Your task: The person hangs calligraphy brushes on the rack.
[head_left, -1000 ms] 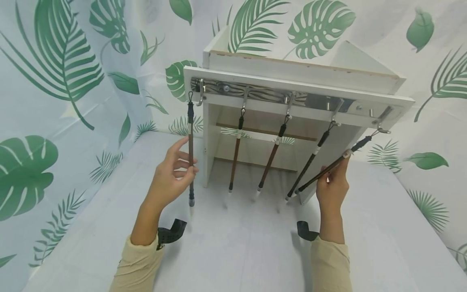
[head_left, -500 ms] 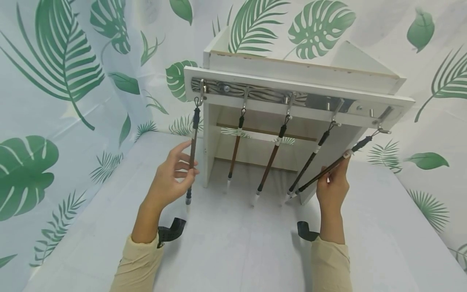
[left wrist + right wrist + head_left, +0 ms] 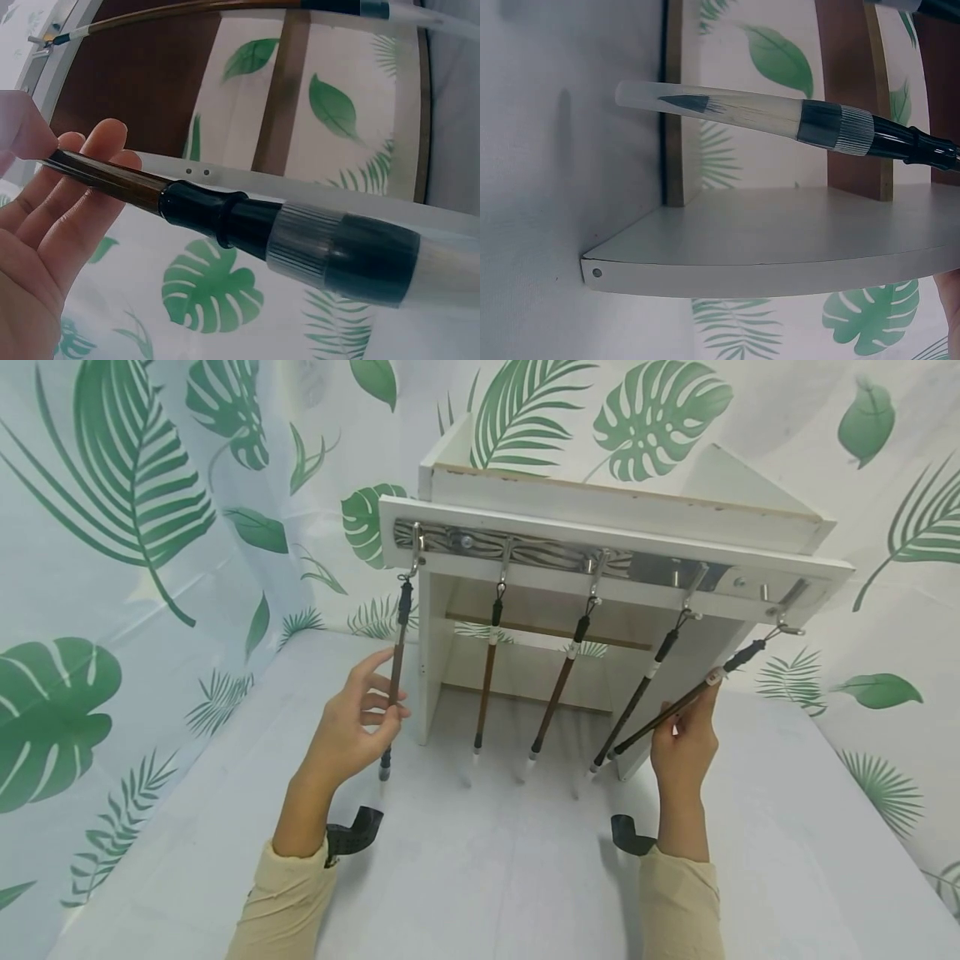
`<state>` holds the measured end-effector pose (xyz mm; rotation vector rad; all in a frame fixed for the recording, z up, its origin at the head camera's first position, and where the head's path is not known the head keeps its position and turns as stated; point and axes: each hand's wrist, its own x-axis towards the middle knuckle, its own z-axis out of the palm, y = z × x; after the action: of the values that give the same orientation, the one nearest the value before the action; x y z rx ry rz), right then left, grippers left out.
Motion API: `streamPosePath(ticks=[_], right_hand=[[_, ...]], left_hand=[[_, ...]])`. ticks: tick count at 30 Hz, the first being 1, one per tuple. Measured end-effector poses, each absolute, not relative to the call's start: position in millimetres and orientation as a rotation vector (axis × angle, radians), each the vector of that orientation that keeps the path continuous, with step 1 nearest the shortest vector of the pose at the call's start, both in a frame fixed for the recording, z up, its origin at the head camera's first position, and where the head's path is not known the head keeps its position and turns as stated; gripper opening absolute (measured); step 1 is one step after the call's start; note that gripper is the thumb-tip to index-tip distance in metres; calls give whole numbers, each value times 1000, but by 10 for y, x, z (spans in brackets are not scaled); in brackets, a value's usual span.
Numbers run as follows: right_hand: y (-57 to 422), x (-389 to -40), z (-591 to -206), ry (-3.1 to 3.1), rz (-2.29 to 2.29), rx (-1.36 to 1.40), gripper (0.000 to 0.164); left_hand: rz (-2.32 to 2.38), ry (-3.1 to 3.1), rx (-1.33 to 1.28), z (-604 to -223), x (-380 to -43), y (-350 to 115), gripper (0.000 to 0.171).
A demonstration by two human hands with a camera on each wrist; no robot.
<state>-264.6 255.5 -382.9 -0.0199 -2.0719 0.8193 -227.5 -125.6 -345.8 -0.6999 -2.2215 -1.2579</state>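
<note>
My left hand (image 3: 348, 727) pinches the shaft of the leftmost calligraphy brush (image 3: 397, 672) between thumb and fingers. Its cord loop sits at the lower end of the leftmost metal hook (image 3: 416, 552). Close up in the left wrist view, this brush (image 3: 202, 206) has a brown shaft, a black-and-grey ferrule and a clear cap. With my right hand (image 3: 684, 747) I hold the rightmost brush (image 3: 675, 707) slanted, its loop on the rightmost hook (image 3: 791, 602). A capped brush (image 3: 836, 127) with a dark tip crosses the right wrist view; the right hand barely shows there.
Between my hands, several more brushes (image 3: 558, 689) hang by loops from hooks on a white rail (image 3: 615, 539). The rail fronts a white shelf unit (image 3: 438, 660) standing on a pale surface (image 3: 495, 877). Leaf-patterned sheeting (image 3: 292, 468) surrounds it.
The leftmost brush's loop has shifted right and down, from beside the hook to its lower end. That brush now tilts slightly, its lower end further left. The right hand stays put.
</note>
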Motion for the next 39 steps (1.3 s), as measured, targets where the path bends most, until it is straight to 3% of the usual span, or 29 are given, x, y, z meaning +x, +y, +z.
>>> streamPosePath(ticks=[39], right_hand=[[2568,-2666,-3842,-2085,820,-48,67]], left_hand=[[-1332,-2230,-701,-3436,-2255,-1206,67]])
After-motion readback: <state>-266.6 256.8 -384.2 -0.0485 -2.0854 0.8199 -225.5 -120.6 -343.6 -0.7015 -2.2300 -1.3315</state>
